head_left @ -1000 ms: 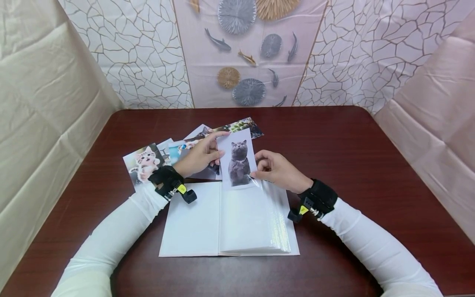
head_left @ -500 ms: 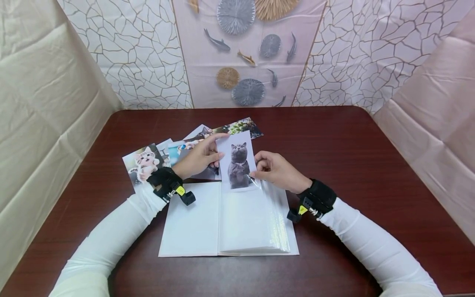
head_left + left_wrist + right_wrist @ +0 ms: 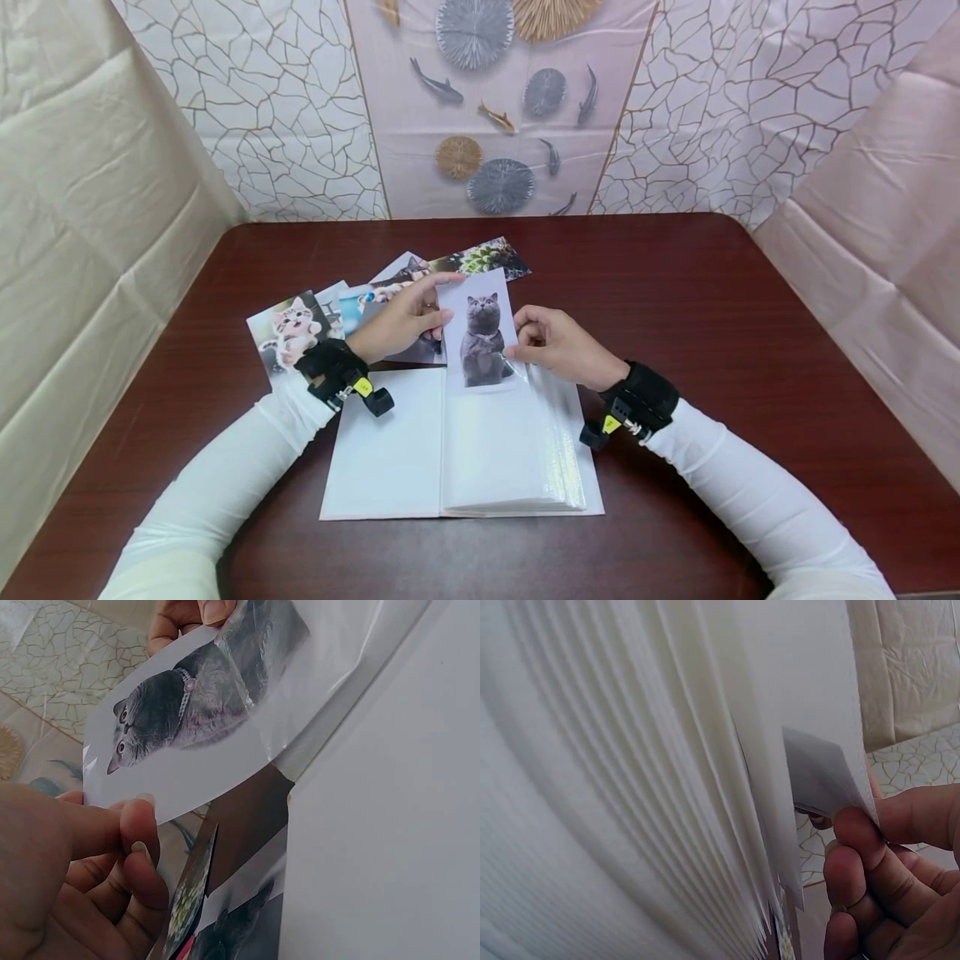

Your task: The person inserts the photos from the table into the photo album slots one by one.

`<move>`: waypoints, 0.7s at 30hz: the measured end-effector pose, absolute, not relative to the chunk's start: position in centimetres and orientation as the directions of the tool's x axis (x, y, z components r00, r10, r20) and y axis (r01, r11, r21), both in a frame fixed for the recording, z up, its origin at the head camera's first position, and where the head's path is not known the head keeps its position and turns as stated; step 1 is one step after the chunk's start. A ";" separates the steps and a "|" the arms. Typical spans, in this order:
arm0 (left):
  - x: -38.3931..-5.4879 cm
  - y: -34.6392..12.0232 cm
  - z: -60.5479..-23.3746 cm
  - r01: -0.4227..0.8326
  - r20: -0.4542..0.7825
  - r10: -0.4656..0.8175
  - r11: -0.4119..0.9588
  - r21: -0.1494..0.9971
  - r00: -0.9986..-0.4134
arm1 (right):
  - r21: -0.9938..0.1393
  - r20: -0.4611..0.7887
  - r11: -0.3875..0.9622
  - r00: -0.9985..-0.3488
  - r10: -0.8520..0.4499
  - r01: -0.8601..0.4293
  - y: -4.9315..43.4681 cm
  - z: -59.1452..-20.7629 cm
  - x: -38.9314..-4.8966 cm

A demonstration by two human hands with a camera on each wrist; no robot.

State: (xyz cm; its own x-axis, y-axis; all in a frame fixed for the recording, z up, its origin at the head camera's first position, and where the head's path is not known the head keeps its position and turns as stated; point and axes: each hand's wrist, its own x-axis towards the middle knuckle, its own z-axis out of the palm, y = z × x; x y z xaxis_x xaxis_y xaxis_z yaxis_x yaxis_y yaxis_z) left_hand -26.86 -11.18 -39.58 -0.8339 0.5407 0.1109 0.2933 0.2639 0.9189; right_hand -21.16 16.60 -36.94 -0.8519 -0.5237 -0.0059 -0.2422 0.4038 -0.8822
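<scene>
A photo of a grey cat [image 3: 483,337] is partly inside the clear sleeve of an open white photo album [image 3: 386,467]; its upper part sticks out beyond the album's far edge. My left hand [image 3: 401,321] pinches the photo by its upper left edge between thumb and fingers. In the left wrist view, clear film [image 3: 326,656] covers the lower part of the cat. With thumb and fingertips, my right hand [image 3: 566,346] pinches the edge of the album page [image 3: 817,682] beside the photo. The stacked pages fan out below it in the right wrist view.
Several other cat photos lie behind and left of the album, including a kitten photo [image 3: 292,329] and one with green plants [image 3: 483,258]. The brown table [image 3: 675,283] carries everything. A patterned cloth [image 3: 502,108] hangs behind its far edge.
The cat photo has slid a little way toward me, deeper into the sleeve, with my left hand moving along slightly. My right hand holds the page edge in the same place.
</scene>
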 end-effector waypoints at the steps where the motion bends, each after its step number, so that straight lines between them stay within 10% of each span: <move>1: -26.8 -11.2 -39.6 0.294 0.110 0.541 0.265 0.918 -0.834 | -0.882 -0.007 0.405 -0.852 -0.523 -0.242 16.6 -37.0 -21.2; 21: -26.8 -11.0 -39.7 0.312 0.124 0.555 0.259 0.914 -0.823 | -0.910 0.002 0.346 -0.840 -0.543 -0.226 16.7 -37.0 -21.3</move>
State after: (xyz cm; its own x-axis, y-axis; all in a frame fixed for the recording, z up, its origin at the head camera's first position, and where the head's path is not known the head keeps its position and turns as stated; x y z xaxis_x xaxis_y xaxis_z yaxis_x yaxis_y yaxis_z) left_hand -26.84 -11.00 -39.66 -0.8226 0.5549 0.1238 0.3121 0.2586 0.9142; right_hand -21.33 16.71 -37.04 -0.8396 -0.5431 0.0021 -0.2263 0.3462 -0.9105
